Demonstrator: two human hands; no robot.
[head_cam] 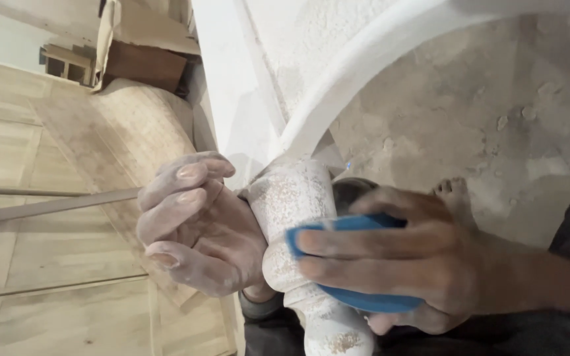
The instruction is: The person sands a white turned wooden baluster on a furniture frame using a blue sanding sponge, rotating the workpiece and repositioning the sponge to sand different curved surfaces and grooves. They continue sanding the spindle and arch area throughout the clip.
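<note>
A white-coated turned wooden leg (295, 198) runs from the centre down to the bottom edge, joined to a white curved furniture piece (364, 59) above. My right hand (397, 260) presses a blue sanding pad (364, 300) against the leg, fingers wrapped over the pad. My left hand (196, 224), dusted white, rests against the leg's left side with fingers loosely curled and nothing in it.
Bare wooden panels (47, 250) and a curved wooden part (133, 125) lie to the left. A dusty concrete floor (496, 99) fills the right, with a bare foot (453, 194) on it. Cardboard (143, 39) sits at the top.
</note>
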